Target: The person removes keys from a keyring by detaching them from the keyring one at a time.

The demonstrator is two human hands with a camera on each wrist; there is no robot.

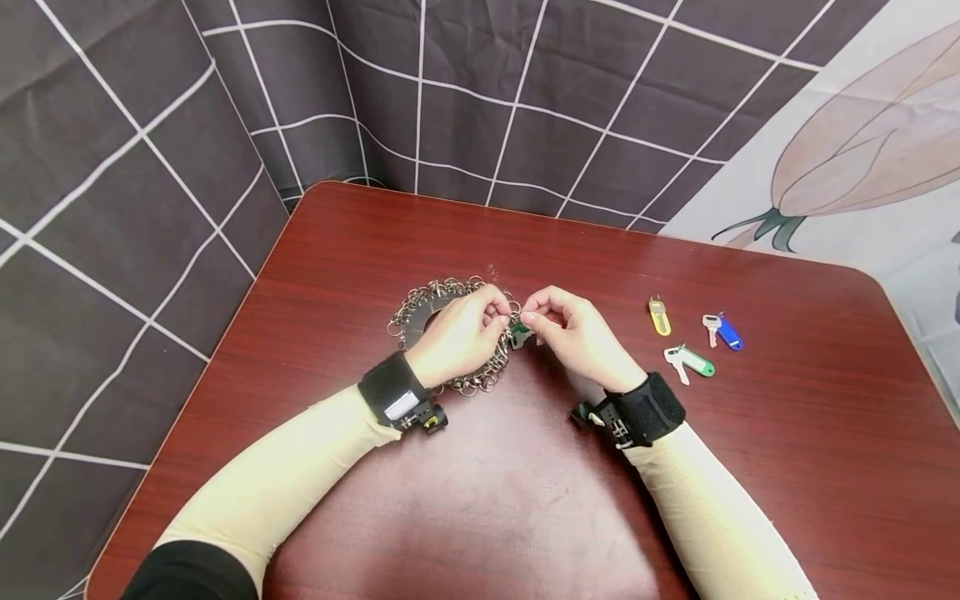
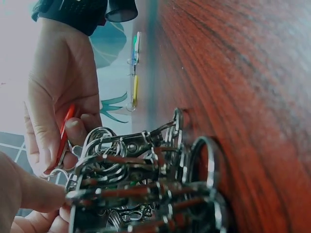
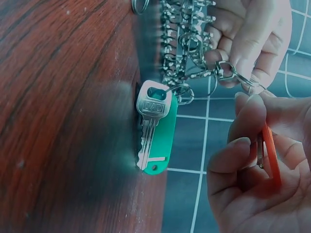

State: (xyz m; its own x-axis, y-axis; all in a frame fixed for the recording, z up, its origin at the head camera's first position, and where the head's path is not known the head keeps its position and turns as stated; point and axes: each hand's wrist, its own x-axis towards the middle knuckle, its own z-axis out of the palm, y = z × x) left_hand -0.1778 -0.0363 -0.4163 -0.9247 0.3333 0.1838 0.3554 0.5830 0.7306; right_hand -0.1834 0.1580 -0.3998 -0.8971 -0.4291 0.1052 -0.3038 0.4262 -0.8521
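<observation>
Pinching the orange-tagged key (image 3: 267, 155) between curled thumb and fingers, your right hand (image 1: 577, 333) meets your left hand (image 1: 457, 333), whose fingertips pinch a clasp (image 3: 228, 70) on the ring cluster (image 1: 420, 312) at table centre. Keep that clasp steady and thread slowly. Spare keys (image 1: 690, 333) lie at three o'clock.

Bare dark-red wooden surface (image 1: 480, 500) lies open toward the person; the round cluster of metal key rings (image 1: 420, 312) blocks the left, three tagged keys (image 1: 693, 337) the right
</observation>
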